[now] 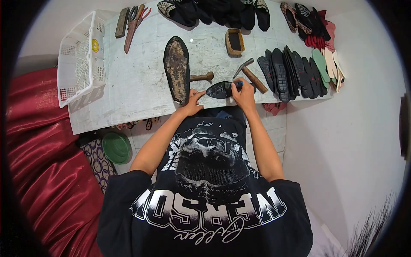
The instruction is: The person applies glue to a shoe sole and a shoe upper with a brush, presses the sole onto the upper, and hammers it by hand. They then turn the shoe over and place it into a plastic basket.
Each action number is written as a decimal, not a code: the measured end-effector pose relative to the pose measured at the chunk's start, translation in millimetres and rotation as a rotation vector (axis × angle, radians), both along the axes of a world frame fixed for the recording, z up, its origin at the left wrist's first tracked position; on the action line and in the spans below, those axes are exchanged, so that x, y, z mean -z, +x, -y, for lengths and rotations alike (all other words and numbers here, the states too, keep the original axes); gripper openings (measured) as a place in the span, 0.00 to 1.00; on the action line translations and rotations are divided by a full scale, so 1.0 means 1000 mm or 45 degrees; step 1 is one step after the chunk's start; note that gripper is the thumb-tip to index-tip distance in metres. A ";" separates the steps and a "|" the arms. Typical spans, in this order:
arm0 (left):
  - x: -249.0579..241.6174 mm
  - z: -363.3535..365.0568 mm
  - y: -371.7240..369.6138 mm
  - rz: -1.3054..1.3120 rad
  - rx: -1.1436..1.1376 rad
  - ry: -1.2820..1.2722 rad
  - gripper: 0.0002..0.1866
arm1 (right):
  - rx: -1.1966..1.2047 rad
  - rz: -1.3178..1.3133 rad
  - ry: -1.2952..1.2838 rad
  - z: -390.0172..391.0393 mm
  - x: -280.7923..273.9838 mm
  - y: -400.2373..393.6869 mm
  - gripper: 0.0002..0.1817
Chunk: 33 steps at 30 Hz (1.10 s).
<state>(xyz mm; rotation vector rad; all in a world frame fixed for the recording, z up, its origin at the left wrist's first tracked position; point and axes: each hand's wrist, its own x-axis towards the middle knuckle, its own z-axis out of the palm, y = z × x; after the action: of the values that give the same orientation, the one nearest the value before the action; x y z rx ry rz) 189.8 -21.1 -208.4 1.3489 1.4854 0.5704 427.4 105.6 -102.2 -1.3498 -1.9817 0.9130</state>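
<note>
We are sitting at the bench [141, 85], looking down over our black printed shirt at both hands working near its front edge. Our right hand [244, 95] is gripping a small blue-tipped tool [238, 84], its fingers closed around it, and is pressing the tip against a small black sole [220, 90] that is lying flat on the bench just in front of us. Our left hand [193, 102] is resting at the bench edge with its fingers spread and open, the fingertips touching the left end of that black sole and gripping nothing.

Just left of the left hand, a large worn sole [177, 68] with a mottled brown face is lying lengthwise on the bench, and a wooden handle [202, 77] is sticking out from beside it. A hammer [250, 73] is lying just beyond the right hand, its head pointing left. Farther back a small brown rectangular tray [235, 42] is sitting alone. To the right, a row of black soles [284, 70] is leaning edge on edge, with green and cream insoles [327, 64] past them. Dark shoe uppers [218, 13] are lining the far edge. At the far left corner, scissors [135, 21] and a flat block [122, 22] are lying beside a white plastic basket [79, 60] that is overhanging the bench. Below, a green lid [116, 147] is lying on the floor beside red satin fabric [38, 150].
</note>
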 end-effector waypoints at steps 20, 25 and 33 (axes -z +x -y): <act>0.003 -0.001 0.001 0.009 0.013 0.044 0.42 | 0.143 0.019 -0.057 -0.011 0.011 0.007 0.08; 0.005 0.000 0.001 0.017 0.012 0.047 0.42 | 0.049 0.093 -0.142 0.011 -0.007 0.013 0.08; 0.007 0.001 0.002 0.023 -0.031 0.115 0.43 | -0.043 0.049 0.153 0.014 0.006 -0.001 0.08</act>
<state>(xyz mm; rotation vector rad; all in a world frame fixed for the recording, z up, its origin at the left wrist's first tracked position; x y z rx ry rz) 192.2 -22.6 -215.3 1.3928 1.4785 0.6702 426.9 91.7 -108.5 -1.2787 -2.0600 0.7750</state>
